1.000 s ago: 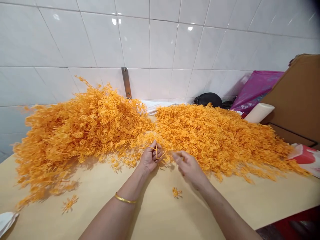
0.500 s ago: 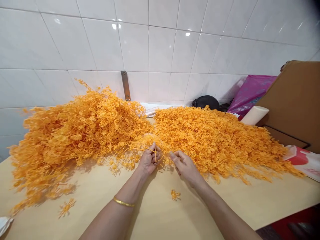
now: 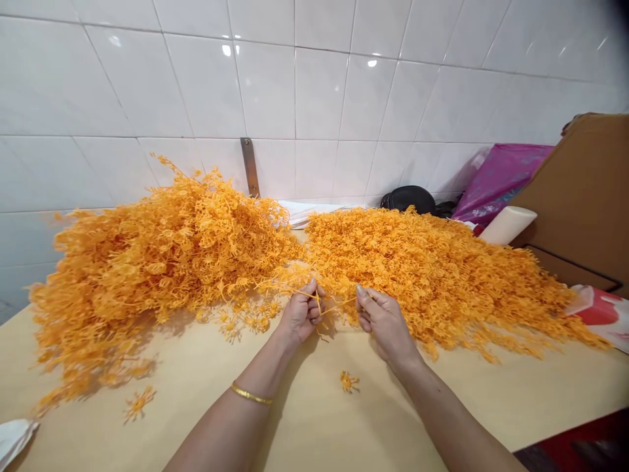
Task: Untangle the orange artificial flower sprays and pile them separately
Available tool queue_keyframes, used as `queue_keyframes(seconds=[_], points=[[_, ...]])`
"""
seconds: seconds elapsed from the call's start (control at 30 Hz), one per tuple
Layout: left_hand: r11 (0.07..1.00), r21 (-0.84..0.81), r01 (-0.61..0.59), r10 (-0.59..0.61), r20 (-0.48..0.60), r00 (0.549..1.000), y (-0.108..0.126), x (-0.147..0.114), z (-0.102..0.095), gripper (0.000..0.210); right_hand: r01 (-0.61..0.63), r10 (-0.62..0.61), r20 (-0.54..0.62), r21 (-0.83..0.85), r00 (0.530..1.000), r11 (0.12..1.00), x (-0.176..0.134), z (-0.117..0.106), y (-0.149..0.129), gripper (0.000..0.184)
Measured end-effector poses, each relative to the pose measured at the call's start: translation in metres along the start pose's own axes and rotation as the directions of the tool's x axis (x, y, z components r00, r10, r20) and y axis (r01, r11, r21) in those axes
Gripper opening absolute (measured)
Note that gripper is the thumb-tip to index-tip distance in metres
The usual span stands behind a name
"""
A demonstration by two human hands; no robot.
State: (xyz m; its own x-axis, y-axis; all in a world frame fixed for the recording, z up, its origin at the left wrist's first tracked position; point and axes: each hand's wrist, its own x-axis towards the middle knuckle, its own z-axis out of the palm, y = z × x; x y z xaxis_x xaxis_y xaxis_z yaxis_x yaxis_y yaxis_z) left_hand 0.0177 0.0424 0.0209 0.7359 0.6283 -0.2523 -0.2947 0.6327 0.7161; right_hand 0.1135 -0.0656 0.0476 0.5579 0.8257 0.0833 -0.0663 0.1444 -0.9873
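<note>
My left hand (image 3: 302, 313) is closed on a thin orange plastic stem (image 3: 318, 303), with a gold bangle on that wrist. To its right, my right hand (image 3: 383, 318) pinches the far end of a thin strand that stretches between both hands. Behind my hands lie two heaps of orange plastic sprigs with spidery tips: a taller left heap (image 3: 171, 249) and a flatter right heap (image 3: 422, 275). A loose orange piece (image 3: 349, 381) rests on the table just in front of me, and another loose piece (image 3: 139, 402) lies farther left.
The pale table (image 3: 314, 432) meets a white tiled wall. At the right stand a cardboard box (image 3: 584, 196), a white roll (image 3: 508, 225), a purple bag (image 3: 501, 177) and a red-and-white bag (image 3: 599, 308). A black object (image 3: 409, 198) sits behind the right heap.
My right hand has moved right, away from the left hand, pulling the strand out straighter between them. The left hand keeps its grip. The view has shifted slightly.
</note>
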Motion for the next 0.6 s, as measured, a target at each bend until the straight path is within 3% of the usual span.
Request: queue_keyframes(seconds=[0.17, 0.33, 0.47, 0.6], points=[[0.999, 0.004, -0.041, 0.041, -0.001, 0.999, 0.001, -0.002, 0.002, 0.035, 0.121, -0.14, -0.096, -0.18, 0.986, 0.976, -0.012, 0.01, -0.004, 0.038], [0.998, -0.018, -0.057, 0.058, 0.036, 0.998, 0.002, -0.002, 0.005, 0.034, 0.25, -0.315, -0.049, -0.502, 0.948, 0.828, -0.031, 0.013, -0.02, 0.036], [0.997, -0.025, -0.073, 0.074, 0.057, 0.996, 0.002, -0.003, 0.007, 0.035, 0.307, -0.383, -0.002, -0.594, 0.924, 0.744, -0.042, 0.01, -0.026, 0.035], [0.996, -0.01, -0.089, 0.09, 0.065, 0.994, 0.001, -0.004, 0.01, 0.033, 0.324, -0.389, 0.032, -0.619, 0.921, 0.716, -0.049, 0.009, -0.028, 0.034]])
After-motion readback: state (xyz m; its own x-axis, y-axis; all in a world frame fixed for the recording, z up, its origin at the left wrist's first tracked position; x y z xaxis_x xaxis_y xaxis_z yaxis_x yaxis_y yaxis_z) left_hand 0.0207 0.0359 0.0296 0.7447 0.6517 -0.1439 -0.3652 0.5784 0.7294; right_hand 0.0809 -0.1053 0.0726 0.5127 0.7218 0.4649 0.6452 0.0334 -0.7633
